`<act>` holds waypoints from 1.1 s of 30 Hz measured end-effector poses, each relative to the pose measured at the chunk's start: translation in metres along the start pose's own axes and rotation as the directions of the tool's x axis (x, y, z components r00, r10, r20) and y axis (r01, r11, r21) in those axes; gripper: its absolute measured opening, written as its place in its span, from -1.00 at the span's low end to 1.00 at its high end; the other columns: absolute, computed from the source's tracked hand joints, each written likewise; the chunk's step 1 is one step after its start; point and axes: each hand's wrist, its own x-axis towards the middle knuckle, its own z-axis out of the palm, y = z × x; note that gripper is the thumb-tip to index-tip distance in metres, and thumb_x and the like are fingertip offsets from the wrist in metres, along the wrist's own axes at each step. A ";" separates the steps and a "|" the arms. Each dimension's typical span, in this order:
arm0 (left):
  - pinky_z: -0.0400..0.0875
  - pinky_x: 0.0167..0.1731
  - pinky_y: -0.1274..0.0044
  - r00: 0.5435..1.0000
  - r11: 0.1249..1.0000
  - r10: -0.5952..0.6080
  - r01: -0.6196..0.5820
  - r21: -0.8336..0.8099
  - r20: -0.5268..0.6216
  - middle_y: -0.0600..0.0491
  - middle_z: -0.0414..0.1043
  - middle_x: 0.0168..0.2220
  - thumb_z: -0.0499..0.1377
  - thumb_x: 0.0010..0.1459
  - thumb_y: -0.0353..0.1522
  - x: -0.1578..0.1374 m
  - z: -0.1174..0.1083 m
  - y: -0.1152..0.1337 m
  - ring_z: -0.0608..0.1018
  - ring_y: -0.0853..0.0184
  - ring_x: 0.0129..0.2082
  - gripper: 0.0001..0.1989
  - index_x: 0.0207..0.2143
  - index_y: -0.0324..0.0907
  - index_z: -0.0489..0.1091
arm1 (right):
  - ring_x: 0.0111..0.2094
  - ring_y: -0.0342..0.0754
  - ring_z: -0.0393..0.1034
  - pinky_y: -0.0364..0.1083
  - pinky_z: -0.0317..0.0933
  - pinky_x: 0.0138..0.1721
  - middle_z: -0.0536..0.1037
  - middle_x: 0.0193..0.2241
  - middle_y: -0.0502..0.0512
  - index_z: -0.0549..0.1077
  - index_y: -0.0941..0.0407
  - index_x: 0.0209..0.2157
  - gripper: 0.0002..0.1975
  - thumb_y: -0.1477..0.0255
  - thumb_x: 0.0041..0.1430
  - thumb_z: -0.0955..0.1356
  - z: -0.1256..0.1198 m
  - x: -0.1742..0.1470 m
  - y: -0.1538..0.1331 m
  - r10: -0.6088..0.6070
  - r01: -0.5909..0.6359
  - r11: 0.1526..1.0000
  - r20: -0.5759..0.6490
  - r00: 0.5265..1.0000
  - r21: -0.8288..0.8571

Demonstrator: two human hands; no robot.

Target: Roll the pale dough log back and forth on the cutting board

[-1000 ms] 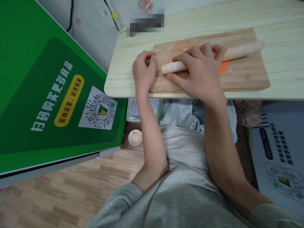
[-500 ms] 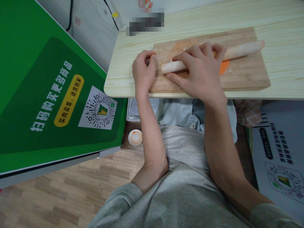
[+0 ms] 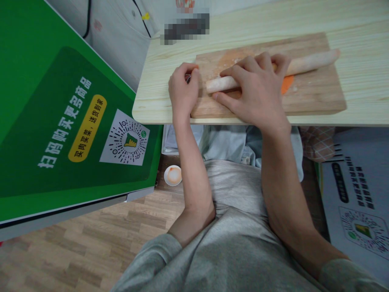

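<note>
A pale rolling pin (image 3: 314, 61), dusted with white powder, lies slantwise across a wooden cutting board (image 3: 316, 95). My right hand (image 3: 258, 89) lies over its left half, thumb on the near side and fingers curled over the far side. From beneath the pin, right of that hand, shows a flat orange piece of what looks like dough (image 3: 287, 84). My left hand (image 3: 184, 89) is curled closed at the board's left edge. A bit of orange and something small, dark and shiny show at its fingers; what it holds is mostly hidden.
The board rests on a light wood table (image 3: 361, 81); an orange smear with white powder marks its far side. A blurred-out dark object (image 3: 187, 29) sits at the back. Left stands a green panel (image 3: 36, 121). A white bowl (image 3: 173, 175) is on the floor below.
The view has shifted very slightly. Both hands and the rolling pin stay in nearly the same places.
</note>
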 end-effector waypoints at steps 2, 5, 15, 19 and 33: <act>0.18 0.35 -0.02 1.000 1.000 -0.009 0.009 -0.012 0.016 -0.01 0.66 0.12 0.26 0.06 0.12 0.000 -0.001 0.000 0.32 -0.08 0.51 -0.64 -0.14 0.30 0.56 | 0.35 0.67 0.10 0.61 -0.27 0.13 0.73 -0.18 0.00 0.64 -0.58 -0.08 -0.60 -0.24 0.14 0.30 0.000 0.000 -0.001 -0.002 0.002 1.000 0.000 1.000 0.004; 0.18 0.36 -0.02 1.000 1.000 0.000 0.001 -0.016 0.011 -0.01 0.67 0.12 0.25 0.06 0.12 0.000 -0.001 0.001 0.32 -0.06 0.51 -0.67 -0.16 0.30 0.57 | 0.36 0.69 0.05 0.62 -0.25 0.11 0.73 -0.17 0.04 0.65 -0.56 -0.02 -0.48 -0.30 0.09 0.27 -0.001 0.000 -0.001 0.009 -0.010 0.999 0.008 1.000 0.046; 0.24 0.37 0.09 0.999 0.999 0.049 -0.049 0.015 -0.011 -0.03 0.65 0.03 0.22 0.25 0.03 -0.001 0.000 0.001 0.52 -0.01 0.25 -0.74 -0.19 0.12 0.51 | 0.39 0.73 -0.03 0.61 -0.22 0.05 0.72 -0.20 0.08 0.65 -0.60 -0.05 -0.42 -0.36 -0.05 0.27 0.000 0.000 0.000 0.059 -0.060 0.994 0.013 0.998 0.094; 0.29 0.36 0.14 0.998 0.998 0.057 -0.056 0.029 -0.028 0.04 0.65 -0.02 0.22 0.33 -0.22 0.001 0.001 -0.001 0.53 0.08 0.21 -0.94 -0.20 0.10 0.51 | 0.38 0.73 -0.01 0.62 -0.22 0.05 0.72 -0.19 0.05 0.63 -0.63 -0.05 -0.44 -0.37 -0.01 0.25 -0.001 0.000 -0.001 0.043 -0.043 0.998 0.012 0.999 0.055; 0.47 0.21 0.23 0.986 0.984 0.144 -0.134 0.118 -0.085 0.00 0.67 -0.10 0.14 0.31 -0.44 -0.006 0.001 0.010 0.62 0.14 0.03 -0.81 -0.27 0.06 0.45 | 0.34 0.71 0.13 0.63 -0.20 0.16 0.69 0.05 -0.04 0.64 -0.54 0.05 -0.53 -0.24 0.19 0.30 -0.002 -0.001 -0.001 -0.030 0.029 0.999 -0.012 0.999 -0.037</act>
